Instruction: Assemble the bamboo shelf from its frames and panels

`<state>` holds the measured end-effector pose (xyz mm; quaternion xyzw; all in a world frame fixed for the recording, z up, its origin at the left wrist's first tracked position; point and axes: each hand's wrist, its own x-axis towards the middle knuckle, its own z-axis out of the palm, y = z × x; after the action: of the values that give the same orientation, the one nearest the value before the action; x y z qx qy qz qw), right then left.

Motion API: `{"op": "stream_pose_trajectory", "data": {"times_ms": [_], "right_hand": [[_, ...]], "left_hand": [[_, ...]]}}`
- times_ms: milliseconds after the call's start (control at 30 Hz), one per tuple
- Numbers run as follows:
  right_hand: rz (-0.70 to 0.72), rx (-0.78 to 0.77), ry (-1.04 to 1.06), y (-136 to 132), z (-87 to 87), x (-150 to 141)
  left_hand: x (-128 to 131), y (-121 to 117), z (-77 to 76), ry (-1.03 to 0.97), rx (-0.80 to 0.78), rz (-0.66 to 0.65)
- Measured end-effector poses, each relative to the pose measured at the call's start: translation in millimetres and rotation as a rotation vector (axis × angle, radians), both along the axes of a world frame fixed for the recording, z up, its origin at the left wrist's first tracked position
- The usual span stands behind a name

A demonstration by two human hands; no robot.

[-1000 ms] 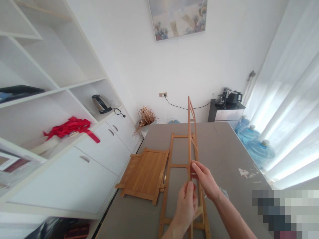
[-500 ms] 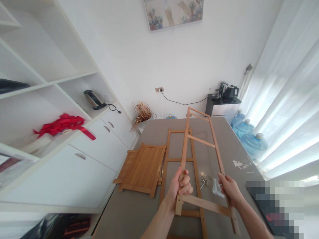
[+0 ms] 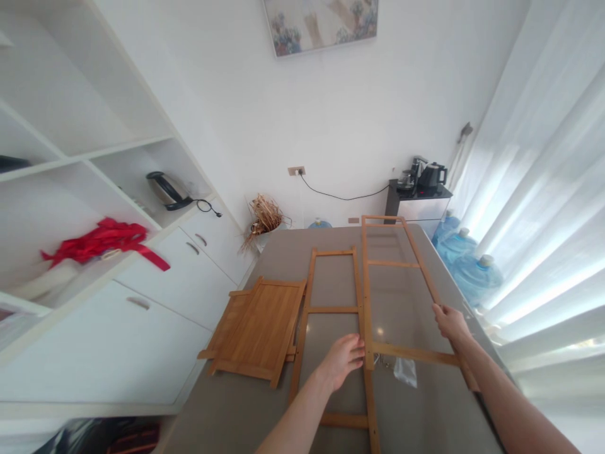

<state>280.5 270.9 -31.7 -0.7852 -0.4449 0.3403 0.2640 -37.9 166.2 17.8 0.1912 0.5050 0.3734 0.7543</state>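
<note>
— Where is the held frame seen?
— Just right of the lying frame; the slatted panels are found on that frame's left.
— How is it gripped?
— Its right rail is clasped by the right hand. At the lying frame's right rail, the left hand is opened, fingers loosely curved; whether wood is touched by them cannot be told.
— How is this best done?
— Probably with the weight shared by both hands, so that no twist is put on the joints. The plastic bag, right of the lying frame, is best kept from being pinned.
</note>
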Motion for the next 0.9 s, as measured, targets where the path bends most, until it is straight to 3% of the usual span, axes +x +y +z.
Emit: {"op": "stream_pose_trajectory", "data": {"times_ms": [233,433,633,900], "right_hand": [[0.040,-0.037,-0.174,70,-19.3,38],[0.087,-0.071,-0.269,116,-53.8,39],[0.126,-0.121,-0.360,130,-80.4,38],[0.129,-0.147,-0.500,138,-77.3,59]], "left_hand": [[-12,26,-11.1,0.167,-0.059,0.116],[-22,46,-20.2,0.275,-0.088,0.189],[-21,53,-24.7,0.314,-0.092,0.194],[-18,52,-25.7,0.348,-0.089,0.154]]}}
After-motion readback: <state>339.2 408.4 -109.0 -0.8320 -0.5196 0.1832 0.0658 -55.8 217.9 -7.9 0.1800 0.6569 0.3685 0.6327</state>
